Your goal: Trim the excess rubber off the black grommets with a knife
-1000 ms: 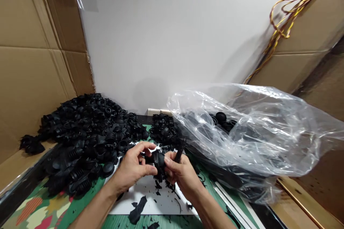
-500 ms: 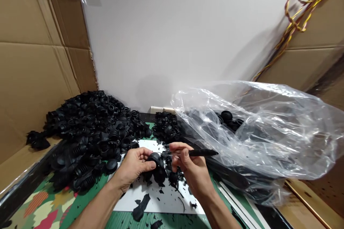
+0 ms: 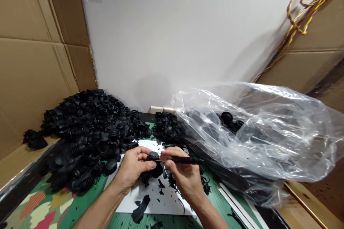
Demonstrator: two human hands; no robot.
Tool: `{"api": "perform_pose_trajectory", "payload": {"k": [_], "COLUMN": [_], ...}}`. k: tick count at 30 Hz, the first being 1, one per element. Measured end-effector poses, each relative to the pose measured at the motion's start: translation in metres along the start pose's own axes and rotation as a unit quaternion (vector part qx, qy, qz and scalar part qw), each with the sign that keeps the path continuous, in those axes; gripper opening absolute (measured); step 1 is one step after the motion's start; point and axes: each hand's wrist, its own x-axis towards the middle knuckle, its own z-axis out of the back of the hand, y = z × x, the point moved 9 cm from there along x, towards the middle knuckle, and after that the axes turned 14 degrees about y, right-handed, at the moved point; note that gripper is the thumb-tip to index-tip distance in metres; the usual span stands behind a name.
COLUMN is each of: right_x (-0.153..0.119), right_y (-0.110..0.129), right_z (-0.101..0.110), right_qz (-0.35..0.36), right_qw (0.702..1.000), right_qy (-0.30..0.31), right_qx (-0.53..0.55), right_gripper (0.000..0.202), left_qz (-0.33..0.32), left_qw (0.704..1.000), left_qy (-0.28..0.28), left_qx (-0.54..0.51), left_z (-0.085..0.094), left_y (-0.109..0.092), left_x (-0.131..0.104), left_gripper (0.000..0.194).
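Note:
My left hand (image 3: 138,162) pinches a black rounded rubber part (image 3: 153,156) between thumb and fingers, over a white sheet (image 3: 129,200). In my right hand (image 3: 182,171) is a slim black-handled tool (image 3: 185,160) with a thin metallic end, perhaps a craft knife; its exact tip is hard to make out. That thin end points left and meets the rubber part's right side. Black scraps (image 3: 141,209) are scattered over the sheet below both hands.
A large heap of black rubber parts (image 3: 91,125) rises on the left against cardboard (image 3: 34,61). Behind the sheet is a smaller dark pile (image 3: 167,125). A clear plastic bag (image 3: 268,132) with black parts lies right. White strips (image 3: 233,204) lie on the green surface (image 3: 215,204).
My right hand has moved left with the tool, bringing its thin end against the rubber part. My left hand keeps its hold in nearly the same place.

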Motion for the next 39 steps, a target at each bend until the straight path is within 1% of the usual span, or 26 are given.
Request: {"api": "perform_pose_trajectory", "payload": {"k": [4,6,7,9,11,13,15,16,17,18,19,21,22,23,25,27,30,32,33,35,37,39], "right_x": [0.001,0.001,0.001,0.0,-0.002,-0.002,0.0,0.003,0.006,0.01,0.013,0.016,0.017,0.017,0.017,0.016,0.014,0.014,0.015,0.017,0.016,0.012], "right_y": [-0.008,-0.009,-0.006,0.005,0.02,0.034,0.042,0.042,0.041,0.038,0.034,0.024,0.017,0.01,-0.004,-0.016,-0.026,-0.027,-0.028,-0.032,-0.04,-0.044], "right_z": [0.005,0.004,0.003,-0.001,-0.008,-0.019,-0.027,-0.026,-0.021,-0.012,0.002,0.028,0.037,0.043,0.047,0.045,0.044,0.044,0.043,0.033,0.015,-0.006], "right_qz": [-0.043,-0.045,-0.035,0.005,0.056,0.109,0.15,0.161,0.163,0.156,0.141,0.101,0.077,0.052,0.0,-0.046,-0.073,-0.073,-0.077,-0.11,-0.168,-0.209], "right_qw": [0.999,0.999,0.999,0.996,0.988,0.971,0.945,0.933,0.924,0.92,0.921,0.931,0.94,0.951,0.975,0.99,0.991,0.989,0.989,0.99,0.982,0.967], "right_qy": [-0.026,-0.026,-0.024,-0.019,-0.006,0.028,0.065,0.071,0.063,0.041,0.002,-0.074,-0.098,-0.109,-0.106,-0.097,-0.108,-0.104,-0.092,-0.04,0.041,0.122], "right_qx": [-0.007,-0.018,-0.034,-0.085,-0.146,-0.213,-0.283,-0.315,-0.341,-0.357,-0.362,-0.342,-0.318,-0.285,-0.195,-0.092,0.027,0.072,0.082,0.081,0.076,0.079], "right_gripper": [0.021,0.021,0.02,0.014,0.009,0.01,0.014,0.015,0.016,0.017,0.016,0.015,0.015,0.015,0.018,0.023,0.032,0.037,0.038,0.04,0.038,0.036], "left_qz": [0.0,-0.003,-0.005,-0.01,-0.019,-0.019,0.003,0.019,0.032,0.041,0.045,0.042,0.04,0.037,0.029,0.016,0.005,0.004,0.002,-0.008,-0.019,-0.024], "left_qw": [1.0,1.0,1.0,1.0,1.0,1.0,0.999,0.998,0.998,0.997,0.997,0.998,0.999,0.999,0.999,0.999,0.995,0.99,0.987,0.983,0.982,0.984], "left_qy": [-0.017,-0.016,-0.014,-0.008,0.0,-0.001,0.004,0.011,0.018,0.022,0.021,0.01,0.007,0.008,0.012,0.007,0.003,0.016,0.021,0.019,0.005,-0.007], "left_qx": [0.012,0.008,0.005,0.0,0.006,0.024,0.046,0.054,0.06,0.06,0.056,0.038,0.025,0.012,-0.015,-0.044,-0.098,-0.138,-0.157,-0.183,-0.19,-0.177], "left_z": [0.001,0.001,0.001,0.001,0.0,-0.002,-0.005,-0.007,-0.009,-0.011,-0.011,-0.008,-0.006,-0.005,-0.003,0.0,0.002,0.0,-0.002,-0.002,0.001,0.004], "left_y": [-0.002,-0.001,-0.001,-0.001,-0.002,-0.003,0.0,0.002,0.004,0.005,0.004,0.001,0.0,-0.001,-0.003,-0.003,-0.001,0.001,0.001,-0.001,-0.004,-0.005], "left_x": [0.0,0.0,0.0,0.0,0.0,0.0,-0.001,-0.001,-0.001,-0.001,-0.002,-0.002,-0.003,-0.002,-0.002,-0.002,-0.003,-0.002,-0.002,-0.001,-0.001,-0.001], "left_gripper": [0.03,0.033,0.036,0.042,0.042,0.036,0.028,0.024,0.023,0.022,0.023,0.026,0.028,0.029,0.031,0.032,0.029,0.025,0.025,0.03,0.037,0.036]}}
